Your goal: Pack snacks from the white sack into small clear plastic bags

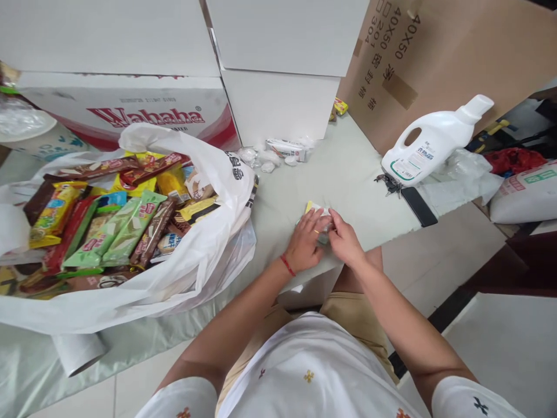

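Observation:
A small packet (322, 212) with white, yellow and clear parts lies at the front edge of the pale green tablecloth, mostly covered by both hands. My left hand (304, 241), with a ring and a red string at the wrist, rests over its left side, fingers extended and slightly spread. On the packet's right side, my right hand (345, 237) has its fingers curled, with the index finger and thumb at the packet. To the left, an open white plastic bag (217, 255) holds several wrapped snacks (126, 223).
White boxes (278, 104) and a brown carton (435, 64) stand behind. A white detergent bottle (426, 151), keys (390, 183) and a black phone (419, 206) are at right. A cardboard tube (78, 351) lies front left.

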The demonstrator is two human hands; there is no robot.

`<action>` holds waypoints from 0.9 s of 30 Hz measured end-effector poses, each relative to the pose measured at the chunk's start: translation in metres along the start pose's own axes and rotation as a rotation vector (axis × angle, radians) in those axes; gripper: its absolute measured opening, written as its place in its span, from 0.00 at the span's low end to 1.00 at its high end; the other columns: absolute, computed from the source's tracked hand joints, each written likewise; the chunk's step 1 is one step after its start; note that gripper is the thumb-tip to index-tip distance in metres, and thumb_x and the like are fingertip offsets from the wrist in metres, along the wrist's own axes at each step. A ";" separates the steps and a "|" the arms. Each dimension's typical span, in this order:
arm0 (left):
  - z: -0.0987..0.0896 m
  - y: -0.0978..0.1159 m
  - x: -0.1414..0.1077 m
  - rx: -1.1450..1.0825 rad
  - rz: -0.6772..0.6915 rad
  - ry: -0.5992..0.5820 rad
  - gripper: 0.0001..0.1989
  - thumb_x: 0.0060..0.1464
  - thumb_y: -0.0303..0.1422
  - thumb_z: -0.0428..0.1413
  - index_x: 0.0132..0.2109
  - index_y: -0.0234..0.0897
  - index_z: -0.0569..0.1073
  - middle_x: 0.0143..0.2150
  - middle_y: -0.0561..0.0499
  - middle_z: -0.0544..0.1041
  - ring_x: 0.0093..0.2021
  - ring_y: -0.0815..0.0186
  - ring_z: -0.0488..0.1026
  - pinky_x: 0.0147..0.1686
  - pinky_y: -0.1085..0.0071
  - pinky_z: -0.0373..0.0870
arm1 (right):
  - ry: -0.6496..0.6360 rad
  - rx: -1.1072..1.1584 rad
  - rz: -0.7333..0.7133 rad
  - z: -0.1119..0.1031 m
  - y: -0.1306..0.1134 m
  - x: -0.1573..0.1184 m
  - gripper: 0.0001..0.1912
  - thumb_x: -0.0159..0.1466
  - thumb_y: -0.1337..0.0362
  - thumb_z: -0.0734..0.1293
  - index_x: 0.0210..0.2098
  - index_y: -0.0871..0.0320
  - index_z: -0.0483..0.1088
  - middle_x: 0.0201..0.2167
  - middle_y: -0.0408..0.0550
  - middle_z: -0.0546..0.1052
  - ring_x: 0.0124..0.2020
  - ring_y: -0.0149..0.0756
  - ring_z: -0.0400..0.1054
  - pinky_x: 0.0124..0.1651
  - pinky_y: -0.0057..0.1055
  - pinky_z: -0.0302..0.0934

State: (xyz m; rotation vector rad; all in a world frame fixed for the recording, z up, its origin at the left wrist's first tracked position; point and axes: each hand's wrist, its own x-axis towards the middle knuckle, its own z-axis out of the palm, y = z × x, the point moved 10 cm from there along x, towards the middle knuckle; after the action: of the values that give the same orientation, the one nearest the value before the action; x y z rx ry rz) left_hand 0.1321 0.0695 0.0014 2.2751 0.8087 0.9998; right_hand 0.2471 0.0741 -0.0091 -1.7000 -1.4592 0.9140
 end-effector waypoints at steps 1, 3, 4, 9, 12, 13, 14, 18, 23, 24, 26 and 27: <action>0.006 0.006 -0.001 0.083 0.011 -0.048 0.41 0.52 0.33 0.56 0.71 0.30 0.57 0.75 0.31 0.56 0.77 0.45 0.46 0.74 0.43 0.45 | -0.022 0.017 0.001 0.003 -0.002 -0.004 0.35 0.61 0.67 0.63 0.69 0.55 0.63 0.59 0.53 0.76 0.58 0.44 0.71 0.64 0.43 0.62; 0.016 0.009 -0.003 0.218 -0.020 -0.119 0.44 0.56 0.41 0.57 0.73 0.25 0.51 0.76 0.28 0.51 0.78 0.43 0.43 0.74 0.42 0.41 | -0.084 0.105 0.008 0.005 -0.006 -0.010 0.37 0.61 0.66 0.64 0.71 0.54 0.60 0.62 0.52 0.74 0.58 0.43 0.71 0.63 0.42 0.63; 0.019 0.008 -0.004 0.268 -0.044 -0.143 0.46 0.58 0.44 0.56 0.74 0.22 0.50 0.76 0.26 0.50 0.78 0.43 0.43 0.74 0.43 0.41 | -0.111 0.156 0.009 0.003 -0.006 -0.012 0.36 0.63 0.65 0.63 0.71 0.53 0.60 0.63 0.53 0.73 0.55 0.42 0.73 0.61 0.43 0.65; 0.024 -0.001 -0.004 0.371 -0.054 -0.191 0.40 0.63 0.44 0.54 0.72 0.21 0.54 0.76 0.25 0.50 0.78 0.44 0.43 0.73 0.45 0.44 | -0.031 -0.118 -0.212 -0.054 -0.012 0.005 0.34 0.63 0.70 0.61 0.68 0.52 0.64 0.62 0.53 0.74 0.51 0.44 0.72 0.59 0.50 0.66; 0.022 -0.006 -0.002 0.359 -0.039 -0.174 0.33 0.62 0.32 0.51 0.71 0.24 0.57 0.75 0.28 0.54 0.77 0.48 0.46 0.73 0.46 0.47 | -0.171 -0.436 -0.446 -0.044 -0.012 0.025 0.39 0.56 0.77 0.62 0.66 0.53 0.67 0.69 0.52 0.67 0.66 0.48 0.61 0.68 0.54 0.55; 0.021 -0.007 -0.002 0.354 -0.037 -0.164 0.33 0.61 0.30 0.50 0.71 0.25 0.57 0.75 0.28 0.55 0.77 0.49 0.47 0.73 0.46 0.48 | -0.248 -0.478 -0.497 -0.033 -0.010 0.031 0.40 0.55 0.77 0.61 0.66 0.53 0.67 0.71 0.51 0.64 0.68 0.48 0.59 0.69 0.53 0.54; 0.020 -0.008 -0.001 0.349 -0.037 -0.153 0.33 0.60 0.29 0.51 0.71 0.25 0.57 0.75 0.29 0.55 0.77 0.49 0.47 0.73 0.46 0.48 | -0.311 -0.494 -0.534 -0.022 -0.009 0.036 0.40 0.56 0.78 0.60 0.67 0.53 0.67 0.71 0.51 0.63 0.68 0.47 0.60 0.68 0.53 0.55; 0.001 -0.017 0.001 0.299 -0.119 -0.040 0.34 0.59 0.36 0.58 0.68 0.27 0.61 0.73 0.27 0.59 0.75 0.43 0.51 0.71 0.42 0.49 | -0.385 -0.418 -0.622 0.002 -0.026 0.047 0.29 0.63 0.72 0.62 0.63 0.51 0.71 0.65 0.54 0.72 0.65 0.46 0.65 0.66 0.52 0.56; -0.044 -0.037 0.002 -0.260 -0.383 0.271 0.19 0.61 0.38 0.58 0.57 0.35 0.71 0.54 0.38 0.78 0.55 0.53 0.76 0.58 0.56 0.70 | -0.256 -0.010 -0.504 -0.018 -0.051 0.042 0.31 0.65 0.50 0.71 0.65 0.47 0.68 0.60 0.52 0.75 0.61 0.45 0.68 0.63 0.47 0.61; -0.048 -0.038 0.002 -0.458 -0.433 0.328 0.19 0.60 0.39 0.60 0.56 0.37 0.71 0.53 0.41 0.80 0.52 0.55 0.77 0.55 0.59 0.72 | -0.222 0.101 -0.454 -0.022 -0.050 0.040 0.37 0.63 0.45 0.72 0.67 0.47 0.65 0.63 0.52 0.72 0.62 0.46 0.66 0.63 0.45 0.61; -0.046 -0.035 0.003 -0.857 -0.518 0.393 0.21 0.56 0.41 0.65 0.53 0.37 0.73 0.50 0.44 0.81 0.50 0.57 0.78 0.52 0.62 0.74 | -0.245 0.285 -0.349 -0.016 -0.045 0.033 0.42 0.60 0.41 0.73 0.68 0.47 0.63 0.65 0.52 0.70 0.62 0.45 0.66 0.62 0.43 0.63; -0.042 -0.031 0.003 -1.022 -0.558 0.406 0.22 0.53 0.41 0.67 0.51 0.36 0.75 0.48 0.44 0.82 0.49 0.57 0.79 0.50 0.63 0.74 | -0.284 0.349 -0.293 -0.006 -0.042 0.028 0.39 0.61 0.40 0.72 0.66 0.49 0.66 0.63 0.51 0.72 0.60 0.44 0.68 0.60 0.41 0.64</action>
State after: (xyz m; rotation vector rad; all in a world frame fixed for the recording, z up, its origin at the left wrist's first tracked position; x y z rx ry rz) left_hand 0.0913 0.1022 0.0069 0.9346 0.7623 1.2151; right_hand 0.2349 0.1060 0.0278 -1.1037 -1.5690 1.1975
